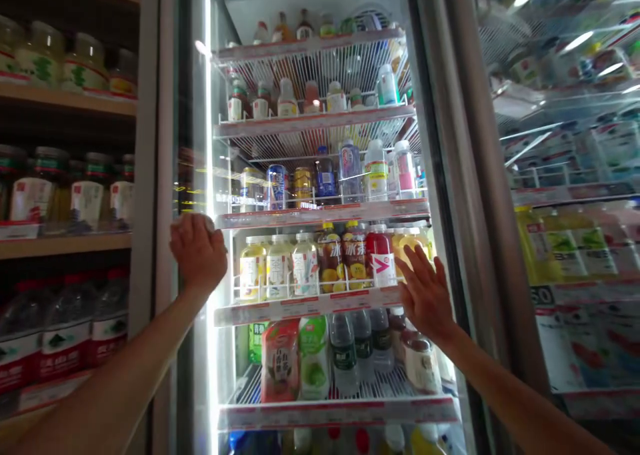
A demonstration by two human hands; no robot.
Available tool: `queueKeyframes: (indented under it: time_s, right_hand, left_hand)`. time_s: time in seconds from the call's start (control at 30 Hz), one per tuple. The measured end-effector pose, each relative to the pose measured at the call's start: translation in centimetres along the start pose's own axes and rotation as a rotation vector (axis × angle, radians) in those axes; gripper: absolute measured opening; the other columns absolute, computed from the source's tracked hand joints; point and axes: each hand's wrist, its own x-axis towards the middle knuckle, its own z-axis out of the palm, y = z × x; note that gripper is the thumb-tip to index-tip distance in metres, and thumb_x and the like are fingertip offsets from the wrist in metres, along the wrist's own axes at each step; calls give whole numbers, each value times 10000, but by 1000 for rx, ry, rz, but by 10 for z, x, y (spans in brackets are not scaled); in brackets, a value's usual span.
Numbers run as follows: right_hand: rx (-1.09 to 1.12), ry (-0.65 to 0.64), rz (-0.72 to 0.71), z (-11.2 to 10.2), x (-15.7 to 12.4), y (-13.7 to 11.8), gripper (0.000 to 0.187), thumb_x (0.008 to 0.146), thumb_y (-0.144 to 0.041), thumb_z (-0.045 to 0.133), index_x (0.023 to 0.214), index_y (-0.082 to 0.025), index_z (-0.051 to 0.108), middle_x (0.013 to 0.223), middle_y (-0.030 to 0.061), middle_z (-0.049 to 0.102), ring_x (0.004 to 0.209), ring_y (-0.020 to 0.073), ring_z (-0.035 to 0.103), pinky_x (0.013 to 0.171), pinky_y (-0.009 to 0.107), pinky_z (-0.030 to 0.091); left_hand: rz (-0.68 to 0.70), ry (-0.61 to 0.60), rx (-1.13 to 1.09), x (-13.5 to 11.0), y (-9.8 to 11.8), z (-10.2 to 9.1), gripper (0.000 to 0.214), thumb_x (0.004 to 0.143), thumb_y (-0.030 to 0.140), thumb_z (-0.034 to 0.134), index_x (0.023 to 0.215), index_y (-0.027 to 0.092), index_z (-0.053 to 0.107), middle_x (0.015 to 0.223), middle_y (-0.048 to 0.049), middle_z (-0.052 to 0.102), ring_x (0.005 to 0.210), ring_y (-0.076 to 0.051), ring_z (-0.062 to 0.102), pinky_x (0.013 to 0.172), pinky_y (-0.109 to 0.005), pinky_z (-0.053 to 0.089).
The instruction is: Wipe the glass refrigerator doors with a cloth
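My left hand (199, 251) is closed, its fingers curled at the left edge of the refrigerator door (184, 348), beside the bright light strip. What lies under the fingertips is hidden. My right hand (425, 291) is open with the fingers spread and holds nothing. It is in front of the right end of the middle shelf, nearest to a red bottle with a white label (382, 255) and some yellow bottles (411, 236). Further left on that shelf are dark iced tea bottles (330, 255) and pale tea bottles (277, 265).
Cans (277, 187) and bottles fill the shelf above. Below are a red pouch-like pack (280, 360), a green one (314, 358) and clear water bottles (344, 348). A metal door frame (480, 175) runs down the right. Wooden shelves (65, 245) with jars stand left.
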Motion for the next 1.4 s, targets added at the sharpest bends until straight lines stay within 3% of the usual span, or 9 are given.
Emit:
queueKeyframes:
  time_s: [0.07, 0.23, 0.33, 0.57, 0.8, 0.93, 1.1, 1.23, 1.4]
  right_hand:
    - [-4, -6, 10, 1, -1, 0, 574, 873, -177, 422, 1419, -259, 266, 1483, 54, 291, 1372, 238, 250, 1111, 485, 205]
    - [17, 22, 32, -1, -1, -1, 542, 885, -163, 404, 1406, -265, 297, 1449, 65, 361, 1361, 229, 282, 1104, 493, 212]
    - [130, 91, 72, 0, 14, -11, 555, 895, -153, 362, 1424, -273, 245, 1460, 58, 337, 1362, 214, 279, 1092, 496, 254]
    - [376, 31, 2, 39, 109, -80, 474, 915, -216, 291, 1383, -162, 342, 1428, 92, 382, 1363, 168, 266, 1085, 400, 320]
    - [108, -131, 41, 66, 164, -109, 412, 888, -357, 447, 1283, -243, 469, 1476, 63, 308, 1376, 264, 212, 1086, 592, 149]
    - [-5, -51, -32, 40, 148, -37, 322, 882, -261, 429, 1176, -195, 542, 1427, 76, 394, 1344, 244, 293, 1086, 542, 216]
    - [-52, 246, 239, 11, 111, 61, 376, 891, -213, 341, 1214, -115, 509, 1348, 175, 458, 1314, 242, 352, 1018, 485, 353]
    - [-40, 174, 127, 24, 81, 15, 424, 885, -209, 360, 1297, -210, 457, 1383, 99, 442, 1341, 212, 311, 1055, 469, 312]
    - [-58, -137, -406, 23, 82, -19, 434, 883, -222, 411, 1314, -257, 443, 1402, 30, 435, 1353, 185, 287, 1107, 433, 231]
  left_hand:
    - [-26, 15, -16, -8, 34, 13, 520, 884, 353, 330, 1333, 95, 372, 1444, -192, 307, 1367, -387, 147, 1059, -626, 173]
    - [325, -217, -210, -18, 161, 39, 539, 816, 171, 405, 1351, 219, 363, 1482, -48, 290, 1401, -282, 94, 1110, -546, 193]
    - [394, -224, -319, -11, 189, 40, 576, 784, 114, 421, 1350, 198, 350, 1512, -61, 207, 1399, -237, 134, 1110, -454, 259]
    - [267, -114, -187, -25, 154, 47, 612, 881, 265, 329, 1440, 142, 112, 1497, -137, 221, 1401, -251, 114, 1122, -510, 157]
    - [441, -79, -19, -62, 86, 28, 821, 842, 637, 285, 1450, 140, 45, 1477, -170, 251, 1386, -285, 177, 1111, -513, 118]
    - [398, -52, 14, -74, 81, 22, 733, 883, 586, 225, 1450, 164, 29, 1467, -151, 286, 1392, -256, 162, 1112, -512, 106]
    - [358, -58, -15, -79, 89, 24, 726, 887, 573, 248, 1447, 181, 3, 1464, -143, 293, 1388, -253, 174, 1114, -514, 99]
    - [321, -60, -45, -85, 91, 24, 721, 886, 573, 247, 1447, 184, 14, 1474, -135, 270, 1389, -256, 169, 1116, -509, 94]
    - [288, -66, -35, -97, 92, 24, 663, 910, 484, 265, 1448, 172, 35, 1481, -141, 255, 1396, -247, 143, 1116, -495, 125]
